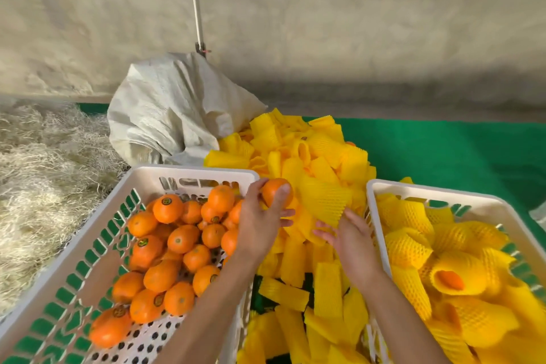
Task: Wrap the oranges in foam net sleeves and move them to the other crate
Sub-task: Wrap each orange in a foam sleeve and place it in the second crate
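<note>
Left crate [88,233]: a white slotted plastic crate is seen at the lower left; bare oranges [165,263] are piled in its far half, several marked with dark round stickers, and part of its perforated floor is left uncovered toward the near end.
Right crate [381,189]: a second white crate is set at the right; it is filled with wrapped oranges [455,278], each enclosed in a yellow foam net, and orange peel is exposed at the open end of one.
Sleeve pile [298,154]: loose yellow foam net sleeves are heaped between the two crates and spread back toward the sack.
Left hand [261,226]: it is raised over the far right corner of the left crate; one held orange [276,193] is gripped there, the fingers curled round it, above the edge of the sleeve pile.
Right hand [347,238]: one foam sleeve [325,201] is pinched by its lower edge, just beside the held orange and not yet over it; the remaining fingers are spread apart.
Sack [174,115]: a crumpled white woven sack is slumped behind the left crate.
Green mat [443,151]: the crates and the pile are carried on it.
Straw-like fibre [50,162]: a pale tangle is spread at the far left.
</note>
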Available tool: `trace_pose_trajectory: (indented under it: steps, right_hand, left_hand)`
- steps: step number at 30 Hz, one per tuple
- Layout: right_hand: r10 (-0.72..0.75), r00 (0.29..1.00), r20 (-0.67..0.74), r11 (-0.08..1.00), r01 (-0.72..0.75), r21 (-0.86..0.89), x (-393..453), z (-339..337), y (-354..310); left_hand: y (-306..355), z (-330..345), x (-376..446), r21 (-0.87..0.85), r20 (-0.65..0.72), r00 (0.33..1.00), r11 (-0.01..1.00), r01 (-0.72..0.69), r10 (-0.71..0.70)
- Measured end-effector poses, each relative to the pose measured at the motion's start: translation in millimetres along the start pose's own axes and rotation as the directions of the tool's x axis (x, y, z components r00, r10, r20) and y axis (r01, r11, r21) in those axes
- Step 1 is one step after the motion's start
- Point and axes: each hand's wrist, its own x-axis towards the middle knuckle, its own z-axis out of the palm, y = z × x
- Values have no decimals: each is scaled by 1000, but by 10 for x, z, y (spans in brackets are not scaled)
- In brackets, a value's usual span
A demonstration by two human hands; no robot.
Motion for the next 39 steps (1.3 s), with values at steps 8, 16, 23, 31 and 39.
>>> trace_pose_trajectory:
  steps: [8,16,23,31,39]
  right_hand:
    - [155,977,147,982,-168,88,44,-100,30]
    - [122,985,121,953,-82,-293,-2,-118,121]
    - [43,977,209,898,54,-437,-6,-41,167]
    - [-89,974,206,481,223,-848,-141,-153,82]
    - [-183,927,326,531,373,-761,-67,-141,159]
  left_hand:
    - [-295,101,-13,-155,-33,999,988,-6,1]
    - [-257,77,-47,-38,-13,999,998,-52,52]
    - [-236,114,-112,86,113,993,996,-37,27]
    - [-310,155,-192,279,447,857,950,137,-255]
    - [-373,193,-112,163,343,903,963,215,-259]
